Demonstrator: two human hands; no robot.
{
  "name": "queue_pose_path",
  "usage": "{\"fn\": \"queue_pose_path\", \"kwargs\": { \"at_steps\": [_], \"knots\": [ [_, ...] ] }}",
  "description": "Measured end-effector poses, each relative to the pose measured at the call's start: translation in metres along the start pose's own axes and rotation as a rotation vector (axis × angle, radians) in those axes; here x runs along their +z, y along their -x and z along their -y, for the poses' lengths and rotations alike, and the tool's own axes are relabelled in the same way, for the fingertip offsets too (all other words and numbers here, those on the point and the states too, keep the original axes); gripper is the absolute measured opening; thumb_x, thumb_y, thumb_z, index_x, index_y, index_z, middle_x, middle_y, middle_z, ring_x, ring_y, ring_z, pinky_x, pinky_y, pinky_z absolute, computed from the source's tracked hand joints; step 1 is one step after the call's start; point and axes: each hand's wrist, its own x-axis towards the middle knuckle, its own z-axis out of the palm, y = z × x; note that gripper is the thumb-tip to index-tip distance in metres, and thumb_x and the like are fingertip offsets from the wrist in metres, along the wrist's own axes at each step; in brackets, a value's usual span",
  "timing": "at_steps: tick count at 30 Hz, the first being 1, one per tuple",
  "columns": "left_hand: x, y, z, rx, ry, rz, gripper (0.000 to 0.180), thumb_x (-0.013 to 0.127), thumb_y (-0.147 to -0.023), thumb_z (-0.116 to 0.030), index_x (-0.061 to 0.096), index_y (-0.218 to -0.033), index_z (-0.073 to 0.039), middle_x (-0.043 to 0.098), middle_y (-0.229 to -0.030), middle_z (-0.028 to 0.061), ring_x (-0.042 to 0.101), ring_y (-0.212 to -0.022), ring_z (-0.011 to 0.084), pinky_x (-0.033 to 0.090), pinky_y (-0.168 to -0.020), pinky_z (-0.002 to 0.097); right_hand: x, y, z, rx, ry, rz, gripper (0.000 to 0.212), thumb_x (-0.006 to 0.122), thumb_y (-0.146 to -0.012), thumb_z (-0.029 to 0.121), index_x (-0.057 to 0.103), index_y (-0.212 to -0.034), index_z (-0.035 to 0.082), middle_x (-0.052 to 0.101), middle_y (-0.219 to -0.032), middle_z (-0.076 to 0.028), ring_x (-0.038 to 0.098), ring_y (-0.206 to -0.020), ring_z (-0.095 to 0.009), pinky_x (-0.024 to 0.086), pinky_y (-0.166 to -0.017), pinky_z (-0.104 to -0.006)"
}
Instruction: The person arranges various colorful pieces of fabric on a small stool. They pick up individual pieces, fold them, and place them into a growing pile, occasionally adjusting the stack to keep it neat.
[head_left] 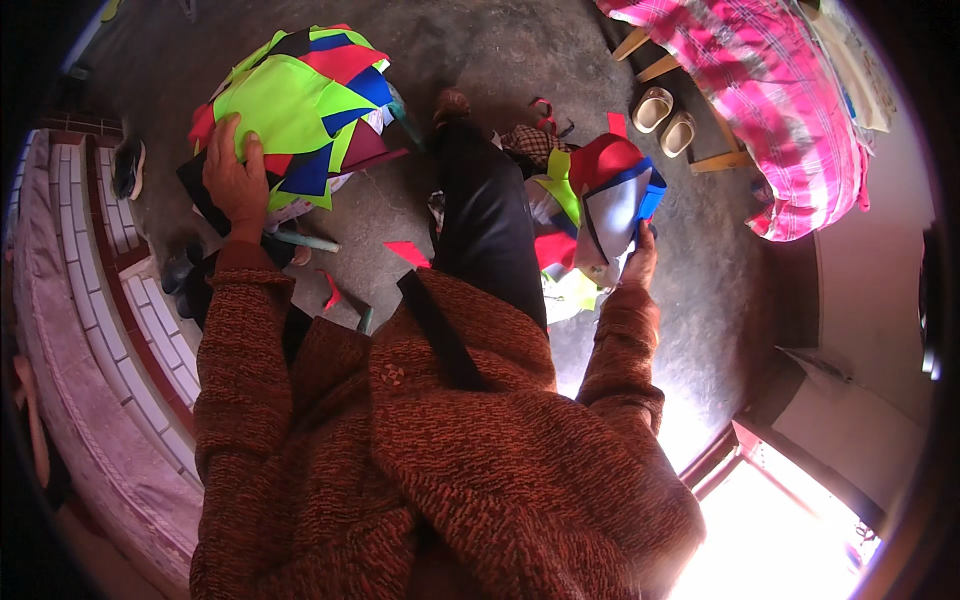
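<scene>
On the left, a heap of cut fabric pieces (275, 100) in neon yellow, red, blue, black and maroon rises from the floor. My left hand (238, 182) lies against its near side, fingers stretched over the yellow and dark pieces. To the right of my leg, my right hand (642, 258) grips the edge of a bunch of fabric pieces (612, 215) in grey, blue and red; its thumb shows at the blue edge while most fingers are hidden underneath. Yellow and white pieces (566, 290) lie below that bunch.
My dark-trousered leg (488, 215) stretches between the two piles. Red scraps (408, 253) are scattered on the grey floor (700, 290). Beige clogs (654, 110) sit by a wooden frame (722, 161) under a pink checked cloth (770, 110). A tiled ledge (110, 290) runs along the left.
</scene>
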Motion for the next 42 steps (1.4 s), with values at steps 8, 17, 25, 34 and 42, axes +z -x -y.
{"fn": "queue_pose_path", "kwargs": {
  "at_steps": [8, 17, 25, 34, 42],
  "knots": [
    [-0.001, 0.001, -0.004, 0.008, -0.018, -0.008, 0.033, 0.050, -0.090, -0.021, 0.054, -0.117, -0.004, 0.055, -0.121, 0.0169, 0.051, -0.112, 0.0339, 0.040, -0.094, 0.0397, -0.020, 0.020, -0.031, 0.204, -0.257, 0.183, 0.048, 0.055, -0.087, 0.030, 0.048, -0.127, 0.005, 0.054, -0.125, -0.012, 0.048, -0.117, -0.030, 0.033, -0.103, -0.0444],
    [0.003, 0.000, 0.000, 0.005, 0.015, -0.013, 0.033, 0.051, -0.089, -0.020, 0.054, -0.117, -0.003, 0.055, -0.121, 0.0161, 0.052, -0.112, 0.0335, 0.040, -0.094, 0.0387, -0.101, 0.003, -0.086, 0.259, -0.175, 0.064, 0.041, 0.063, -0.081, 0.016, 0.054, -0.118, 0.002, 0.060, -0.112, -0.014, 0.058, -0.102, -0.030, 0.045, -0.094, -0.0433],
    [-0.001, 0.002, 0.002, 0.004, -0.022, -0.034, 0.033, 0.051, -0.089, -0.021, 0.055, -0.117, -0.005, 0.056, -0.121, 0.0148, 0.052, -0.111, 0.0330, 0.041, -0.092, 0.0390, -0.065, 0.008, -0.082, 0.254, -0.009, -0.027, 0.037, 0.063, -0.076, 0.004, 0.057, -0.113, 0.002, 0.063, -0.103, -0.010, 0.063, -0.087, -0.026, 0.051, -0.082, -0.0399],
    [-0.002, 0.001, -0.001, 0.013, -0.037, -0.026, 0.032, 0.051, -0.089, -0.021, 0.055, -0.116, -0.004, 0.056, -0.119, 0.0164, 0.053, -0.110, 0.0341, 0.041, -0.092, 0.0393, -0.047, 0.023, -0.068, 0.212, -0.068, -0.063, 0.037, 0.060, -0.080, 0.004, 0.055, -0.116, 0.001, 0.062, -0.106, -0.012, 0.060, -0.097, -0.029, 0.046, -0.092, -0.0439],
    [-0.003, 0.001, 0.001, -0.015, -0.049, -0.010, 0.033, 0.051, -0.089, -0.021, 0.055, -0.116, -0.003, 0.055, -0.120, 0.0162, 0.052, -0.111, 0.0336, 0.040, -0.094, 0.0391, 0.015, 0.060, -0.030, 0.080, 0.011, 0.072, 0.047, 0.059, -0.073, -0.007, 0.054, -0.118, 0.005, 0.061, -0.107, -0.008, 0.060, -0.096, -0.026, 0.047, -0.087, -0.0371]
  ]
}}
